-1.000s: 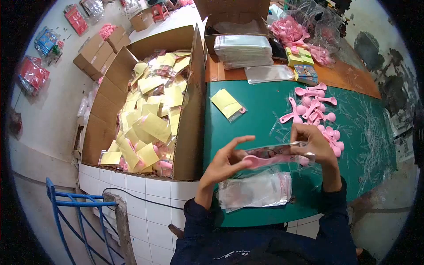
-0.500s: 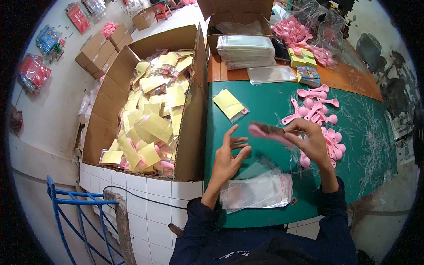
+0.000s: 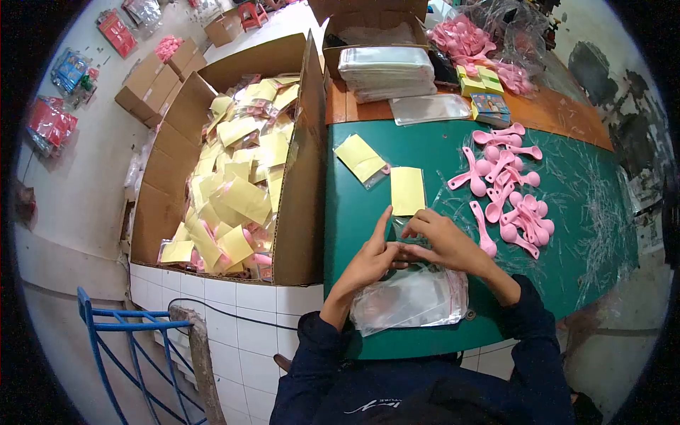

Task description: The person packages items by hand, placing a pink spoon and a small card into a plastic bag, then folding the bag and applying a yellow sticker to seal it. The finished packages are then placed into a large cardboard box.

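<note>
A clear plastic bag with a yellow card in it lies on the green table, its lower end between my hands. My left hand is beside that end, index finger stretched along the bag's left edge and the other fingers loosely bent. Bent over the lower end, my right hand pinches the clear plastic; its fingertips partly hide it. The two thumbs nearly meet. Just below is a stack of clear bags. Another bagged yellow card rests at the upper left, a bit of pink at its corner.
Pink spoons lie in a loose pile on the right. A tall cardboard box full of bagged yellow cards stands left of the table. Behind are stacked clear sleeves, a card stack and more pink spoons.
The pink item and card in my right hand came down to the table, now yellow side up in its bag. My right hand moved left, toward my left hand. The view shifted slightly.
</note>
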Tool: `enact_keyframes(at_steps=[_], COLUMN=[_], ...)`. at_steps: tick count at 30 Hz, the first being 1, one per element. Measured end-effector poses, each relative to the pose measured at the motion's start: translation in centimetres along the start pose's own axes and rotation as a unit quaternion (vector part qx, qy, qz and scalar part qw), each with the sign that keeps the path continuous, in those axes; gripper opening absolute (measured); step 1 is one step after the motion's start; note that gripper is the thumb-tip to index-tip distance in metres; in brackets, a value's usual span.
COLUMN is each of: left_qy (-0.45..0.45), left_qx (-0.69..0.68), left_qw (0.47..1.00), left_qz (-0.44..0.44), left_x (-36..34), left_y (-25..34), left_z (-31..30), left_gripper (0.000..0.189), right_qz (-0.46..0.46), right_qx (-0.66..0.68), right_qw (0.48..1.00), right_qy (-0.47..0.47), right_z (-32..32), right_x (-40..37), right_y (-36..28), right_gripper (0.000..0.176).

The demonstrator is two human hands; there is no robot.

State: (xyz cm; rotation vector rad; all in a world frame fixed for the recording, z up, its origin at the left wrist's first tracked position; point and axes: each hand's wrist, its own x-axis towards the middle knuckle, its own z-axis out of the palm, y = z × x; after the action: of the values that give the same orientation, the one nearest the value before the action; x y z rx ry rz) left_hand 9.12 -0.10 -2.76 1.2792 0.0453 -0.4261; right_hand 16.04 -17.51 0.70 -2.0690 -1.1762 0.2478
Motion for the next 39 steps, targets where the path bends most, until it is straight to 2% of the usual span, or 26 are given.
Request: enact_keyframes(at_steps=[6, 8, 9, 12, 14, 15, 16, 18, 20, 22, 23, 28, 33, 36, 39], left_qy=[0.065, 0.074, 0.094, 0.154, 0.197, 0.165, 0.133, 0.071, 0.050, 0.031, 0.025, 0.018, 0.015, 0.012, 0.035], left_qx=[0.038, 0.012, 0.049, 0.122, 0.124, 0.094, 0.062, -0.005, -0.022, -0.037, -0.043, -0.078, -0.136, -0.190, -0.222], left_qw=[0.996, 0.995, 0.992, 0.978, 0.968, 0.978, 0.986, 0.995, 0.998, 0.999, 0.999, 0.996, 0.987, 0.980, 0.972], left_qz=[0.045, 0.068, 0.063, 0.067, 0.092, 0.083, 0.074, 0.064, 0.030, 0.003, -0.007, -0.041, -0.087, -0.052, -0.061], left_x=[0.6, 1.6, 1.5, 1.0, 1.2, 1.0, 0.9, 0.8, 0.6, 0.5, 0.3, -0.4, -0.4, -0.1, -0.5], left_y=[-0.9, -2.4, -1.9, -0.5, -0.4, -0.5, -0.5, -0.4, 0.2, 0.7, 0.9, 1.1, 0.9, 0.0, 0.9], left_z=[0.1, -0.7, -0.5, -0.1, -0.4, -0.4, -0.4, -0.3, 0.0, 0.4, 0.4, 0.1, -0.2, -0.7, -0.3], left_gripper=[0.055, 0.054, 0.053, 0.051, 0.050, 0.049, 0.048, 0.047, 0.045, 0.045, 0.046, 0.050, 0.055, 0.057, 0.058], right_qz=[-0.018, -0.055, -0.075, -0.092, -0.057, -0.037, -0.085, 0.073, 0.141, 0.056, 0.037, -0.083, -0.095, -0.132, -0.173], right_qx=[0.000, -0.022, -0.034, 0.094, 0.177, 0.219, 0.224, 0.272, 0.112, 0.121, 0.085, 0.007, -0.115, -0.221, -0.312], right_qw=[1.000, 0.998, 0.996, 0.985, 0.972, 0.963, 0.962, 0.959, 0.983, 0.991, 0.995, 0.995, 0.988, 0.966, 0.934], right_qy=[-0.019, -0.028, -0.032, -0.108, -0.141, -0.155, -0.133, 0.019, 0.034, 0.007, -0.024, -0.047, -0.032, -0.013, 0.023], right_z=[0.8, 1.1, 1.0, 0.0, -3.4, -5.4, -7.7, -11.3, -11.4, -8.7, -7.1, -1.2, 0.3, 0.5, 0.6], right_x=[0.0, 0.1, 0.2, 0.0, 0.1, 0.0, -0.5, -2.1, -2.1, -1.5, -1.1, 0.1, 0.0, 0.1, 0.1], right_y=[0.2, -0.3, -0.6, -1.1, -1.6, -1.1, 0.8, 2.2, 3.2, 2.3, 2.0, 0.0, -0.7, -1.3, -1.6], right_gripper=[0.018, 0.018, 0.018, 0.017, 0.018, 0.018, 0.017, 0.013, 0.013, 0.015, 0.015, 0.021, 0.022, 0.015, 0.011])
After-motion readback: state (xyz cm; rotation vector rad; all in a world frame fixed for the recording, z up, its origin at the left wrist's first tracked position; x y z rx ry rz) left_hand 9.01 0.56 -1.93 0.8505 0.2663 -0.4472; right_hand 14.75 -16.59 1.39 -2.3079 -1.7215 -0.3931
